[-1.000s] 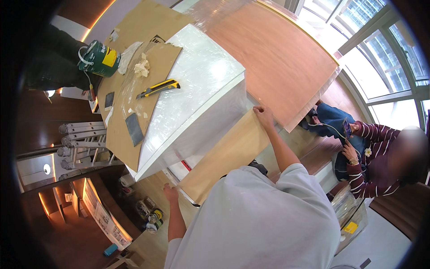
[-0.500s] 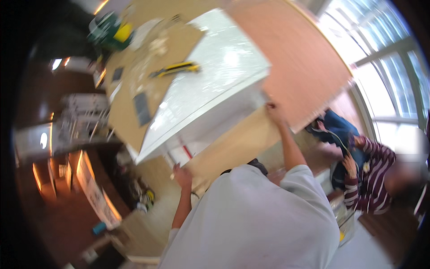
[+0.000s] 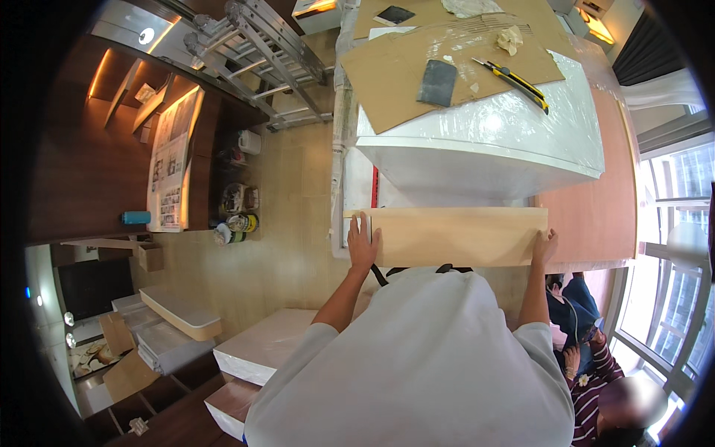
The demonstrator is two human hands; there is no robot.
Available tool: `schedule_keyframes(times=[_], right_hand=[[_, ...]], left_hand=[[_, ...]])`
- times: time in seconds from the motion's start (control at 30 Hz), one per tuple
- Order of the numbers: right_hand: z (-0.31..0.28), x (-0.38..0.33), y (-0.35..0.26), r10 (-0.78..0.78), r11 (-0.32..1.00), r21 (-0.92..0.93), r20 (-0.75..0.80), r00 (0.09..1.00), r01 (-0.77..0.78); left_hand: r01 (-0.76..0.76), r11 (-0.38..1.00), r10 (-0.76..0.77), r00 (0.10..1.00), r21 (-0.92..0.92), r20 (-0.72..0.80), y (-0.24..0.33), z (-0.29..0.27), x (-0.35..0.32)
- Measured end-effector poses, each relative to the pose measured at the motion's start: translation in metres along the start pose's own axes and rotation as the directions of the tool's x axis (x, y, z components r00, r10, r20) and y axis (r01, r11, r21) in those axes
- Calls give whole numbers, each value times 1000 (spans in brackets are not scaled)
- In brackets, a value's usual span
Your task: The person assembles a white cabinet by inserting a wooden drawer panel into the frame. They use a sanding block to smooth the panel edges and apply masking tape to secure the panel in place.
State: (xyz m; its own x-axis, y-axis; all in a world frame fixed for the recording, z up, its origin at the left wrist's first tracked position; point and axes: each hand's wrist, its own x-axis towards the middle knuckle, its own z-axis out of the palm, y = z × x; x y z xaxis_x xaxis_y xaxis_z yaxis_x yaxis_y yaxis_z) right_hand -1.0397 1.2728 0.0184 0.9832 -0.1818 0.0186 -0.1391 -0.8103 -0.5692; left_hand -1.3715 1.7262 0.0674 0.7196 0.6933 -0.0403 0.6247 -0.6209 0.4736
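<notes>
The pale wooden board (image 3: 454,236) now lies level between both hands, no longer slanted, with the view swung round.

I see a long pale wooden board (image 3: 454,236), plain and unfinished, held level and crosswise just below the plastic-wrapped white counter (image 3: 484,141), my left hand (image 3: 363,244) and right hand (image 3: 544,247) gripping its two ends.

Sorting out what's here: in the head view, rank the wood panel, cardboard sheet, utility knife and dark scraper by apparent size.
1. Cardboard sheet and wood panel: alike, and the panel is nearer, so unranked.
2. Utility knife.
3. Dark scraper.
</notes>
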Motion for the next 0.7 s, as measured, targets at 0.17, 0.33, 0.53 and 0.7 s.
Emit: schedule_keyframes(times=[0.17,0.33,0.53,0.7], right_hand=[[-29,-47,7,-74,973,-210,87,993,91],[-49,-59,19,-83,987,-129,114,990,98],[-37,-31,29,18,999,-39,108,994,-13],[-28,8,30,43,978,195,148,988,-72]], left_hand=[[-57,980,37,994,-191,-106,-9,18,-1],[-98,986,74,982,-133,-175,-15,25,-1],[-44,998,36,986,-45,-163,-5,23,-1],[48,975,-18,990,215,-143,23,25,3]])
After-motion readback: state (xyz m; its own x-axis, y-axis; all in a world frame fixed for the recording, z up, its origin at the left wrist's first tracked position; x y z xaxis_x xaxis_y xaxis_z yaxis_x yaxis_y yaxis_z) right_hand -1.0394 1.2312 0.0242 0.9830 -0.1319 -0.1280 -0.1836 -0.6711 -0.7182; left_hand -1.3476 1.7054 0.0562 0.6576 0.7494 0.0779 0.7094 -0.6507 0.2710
